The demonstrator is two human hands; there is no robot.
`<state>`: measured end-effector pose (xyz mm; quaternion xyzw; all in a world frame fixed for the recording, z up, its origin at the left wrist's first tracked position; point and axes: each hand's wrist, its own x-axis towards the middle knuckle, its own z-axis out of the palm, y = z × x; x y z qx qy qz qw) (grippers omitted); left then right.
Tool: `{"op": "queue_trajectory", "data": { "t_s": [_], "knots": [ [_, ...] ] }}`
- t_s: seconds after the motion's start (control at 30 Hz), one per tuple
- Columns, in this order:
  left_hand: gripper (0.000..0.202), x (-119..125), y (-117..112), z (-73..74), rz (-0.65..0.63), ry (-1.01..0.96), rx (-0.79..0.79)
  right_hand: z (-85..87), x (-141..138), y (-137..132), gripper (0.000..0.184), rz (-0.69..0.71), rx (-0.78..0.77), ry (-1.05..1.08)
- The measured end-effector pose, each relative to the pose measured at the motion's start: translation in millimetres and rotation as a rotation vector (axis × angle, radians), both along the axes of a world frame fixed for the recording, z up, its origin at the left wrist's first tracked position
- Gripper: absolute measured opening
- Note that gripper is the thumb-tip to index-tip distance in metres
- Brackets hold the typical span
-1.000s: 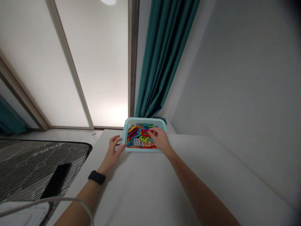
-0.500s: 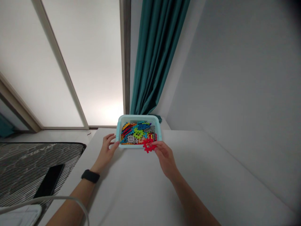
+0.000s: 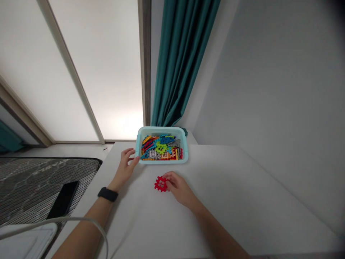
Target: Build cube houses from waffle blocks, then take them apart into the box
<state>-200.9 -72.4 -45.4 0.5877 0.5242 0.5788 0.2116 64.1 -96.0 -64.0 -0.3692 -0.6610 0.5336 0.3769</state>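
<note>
My right hand (image 3: 180,189) pinches a red toothed plastic building piece (image 3: 157,183) by its right edge, with a window-like grid in the middle. It holds this piece over the white table (image 3: 161,219), just in front of the tub. A light blue plastic tub (image 3: 164,162) stands at the table's far edge. Inside lie several mixed pieces, among them a lime green toothed piece (image 3: 161,148). At the tub's left side is my left hand (image 3: 125,169), fingers apart and thumb against the corner of the rim; a dark band (image 3: 108,194) is on that wrist.
A pale cable (image 3: 88,220) loops across the lower left, in front of my left forearm. Beyond the table's left edge, a black phone-like slab (image 3: 63,199) lies on a striped dark surface. Behind the tub hang teal curtains (image 3: 180,64); a grey wall (image 3: 269,90) runs along the right.
My right hand has drawn the red piece away from the tub, toward me and slightly left. My left hand stays at the tub's left side. The view has shifted a little.
</note>
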Motion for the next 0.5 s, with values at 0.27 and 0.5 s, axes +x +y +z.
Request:
{"op": "queue_trajectory", "data": {
  "t_s": [0.27,0.5],
  "knots": [
    [0.033,-2.5,1.1,-3.2,-0.016,0.01,0.004,0.1,5.2,1.6,0.015,-0.063,0.438,-0.471],
    [0.036,-3.8,1.0,-3.9,-0.023,0.012,0.0,-2.4,8.6,2.2,0.018,-0.055,0.562,-0.537]
  ]
}}
